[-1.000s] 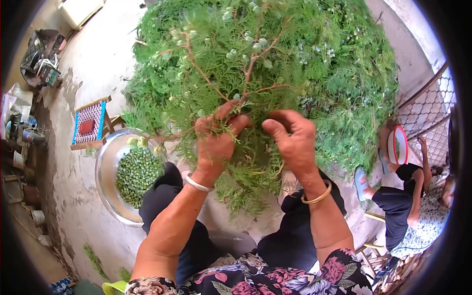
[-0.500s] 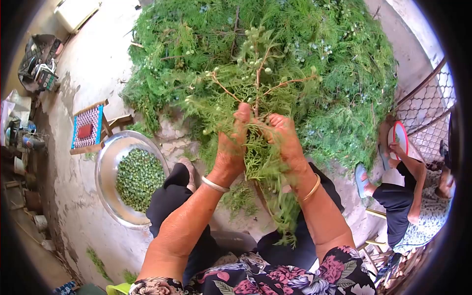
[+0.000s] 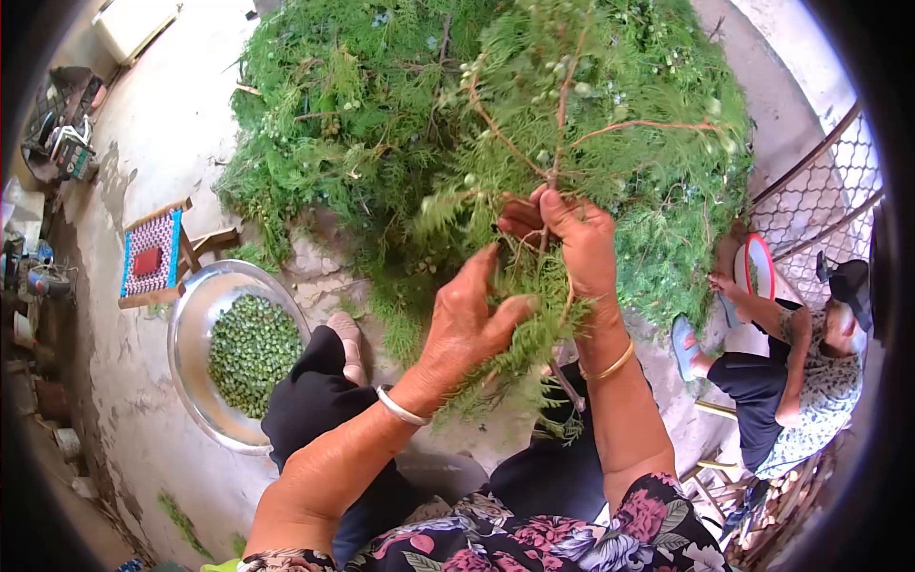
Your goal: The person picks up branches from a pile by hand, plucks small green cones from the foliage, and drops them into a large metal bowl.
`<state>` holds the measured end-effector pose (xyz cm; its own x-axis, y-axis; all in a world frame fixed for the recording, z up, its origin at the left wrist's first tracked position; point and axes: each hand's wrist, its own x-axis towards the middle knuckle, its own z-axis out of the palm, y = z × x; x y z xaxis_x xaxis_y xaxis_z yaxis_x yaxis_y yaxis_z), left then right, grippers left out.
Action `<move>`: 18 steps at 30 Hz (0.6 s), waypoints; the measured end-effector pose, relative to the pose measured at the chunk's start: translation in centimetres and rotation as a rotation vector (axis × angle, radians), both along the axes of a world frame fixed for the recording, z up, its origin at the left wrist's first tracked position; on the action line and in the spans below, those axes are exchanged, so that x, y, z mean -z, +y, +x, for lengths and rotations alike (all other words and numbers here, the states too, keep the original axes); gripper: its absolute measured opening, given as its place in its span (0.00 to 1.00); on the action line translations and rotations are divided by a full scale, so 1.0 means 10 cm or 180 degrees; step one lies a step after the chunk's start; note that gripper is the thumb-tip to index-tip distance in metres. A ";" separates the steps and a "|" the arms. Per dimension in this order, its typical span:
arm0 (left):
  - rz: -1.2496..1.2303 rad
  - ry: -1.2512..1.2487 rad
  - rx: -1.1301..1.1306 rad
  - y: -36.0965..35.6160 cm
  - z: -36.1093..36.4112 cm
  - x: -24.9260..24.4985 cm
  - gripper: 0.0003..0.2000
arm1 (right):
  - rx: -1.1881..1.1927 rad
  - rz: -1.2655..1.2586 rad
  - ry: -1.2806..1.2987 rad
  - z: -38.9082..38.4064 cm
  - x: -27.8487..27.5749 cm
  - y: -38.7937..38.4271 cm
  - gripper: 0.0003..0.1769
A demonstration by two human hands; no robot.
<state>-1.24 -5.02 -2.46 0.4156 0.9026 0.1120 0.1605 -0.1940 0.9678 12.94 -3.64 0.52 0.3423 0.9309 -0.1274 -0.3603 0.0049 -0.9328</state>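
My right hand [image 3: 589,250] is wrapped round the stem of a leafy conifer branch [image 3: 562,110], which looks like arborvitae, with small pale green cones on its twigs. The branch points up and away over a big heap of similar cuttings [image 3: 315,153]. My left hand [image 3: 459,319] is beside the lower foliage, thumb and fingers spread apart and its palm toward the sprigs. It appears to touch some leaves but grips nothing that I can see. At the left a metal basin [image 3: 181,357] holds many small green cones [image 3: 253,355].
A low woven stool [image 3: 152,229] with a red object [image 3: 147,261] on it stands behind the basin. At the right a seated person [image 3: 762,381] has a hand by a red-rimmed container [image 3: 760,257], near a wire mesh fence [image 3: 829,191]. Assorted items line the left wall.
The branch has shifted to the right and up with my right hand. My left hand has come off the stem, moved lower and spread its fingers. The view has turned slightly.
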 end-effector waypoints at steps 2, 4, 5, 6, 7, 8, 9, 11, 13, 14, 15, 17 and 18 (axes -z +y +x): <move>-0.0990 0.0065 0.0276 -0.03 0.04 -0.01 0.16 | -0.0027 0.0239 0.0482 0.00 0.01 0.02 0.11; -0.1476 -0.0304 0.0545 -0.02 0.08 -0.07 0.14 | -0.0108 0.0213 0.0472 0.06 0.02 0.03 0.11; -0.1922 -0.0654 0.0808 0.00 0.10 -0.08 0.14 | -0.0194 0.0222 0.0486 0.08 0.03 0.04 0.12; -0.1886 -0.1056 0.0846 -0.02 0.15 -0.07 0.13 | -0.0205 0.0200 0.0483 0.10 0.04 0.03 0.12; -0.1903 -0.1061 0.0830 -0.02 0.16 -0.02 0.13 | -0.0216 0.0199 0.0642 0.13 0.05 0.02 0.13; -0.1830 -0.1154 0.0828 -0.01 0.19 0.05 0.12 | -0.0219 0.0213 0.0805 0.15 0.06 0.03 0.13; -0.1757 -0.1241 0.0836 -0.01 0.21 0.10 0.11 | -0.0211 0.0230 0.0970 0.17 0.06 0.02 0.14; -0.1613 -0.1400 0.0621 -0.04 0.24 0.04 0.11 | -0.0280 0.0207 0.0784 0.20 0.06 0.02 0.15; -0.1413 -0.0825 0.0368 -0.01 0.24 0.06 0.10 | -0.0106 0.0033 0.0219 0.17 0.08 0.07 0.18; -0.0025 -0.0404 -0.0041 -0.05 0.34 0.28 0.10 | 0.0048 0.0051 0.0056 0.13 0.10 0.08 0.17; 0.1270 0.0218 -0.0825 -0.08 0.45 0.50 0.12 | 0.0057 0.0100 0.0064 0.10 0.13 0.10 0.17; 0.0874 0.0492 -0.0594 -0.06 0.50 0.48 0.14 | 0.0465 -0.0139 -0.0435 0.00 0.13 0.09 0.16; 0.0886 0.0508 -0.0574 -0.06 0.50 0.51 0.14 | 0.0608 -0.0245 -0.0116 -0.05 0.10 0.05 0.16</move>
<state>3.79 -5.66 -7.54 0.2847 0.9070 0.3103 0.3607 -0.4013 0.8420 12.44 -3.14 -0.50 0.5173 0.8367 -0.1799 -0.3256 -0.0020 -0.9455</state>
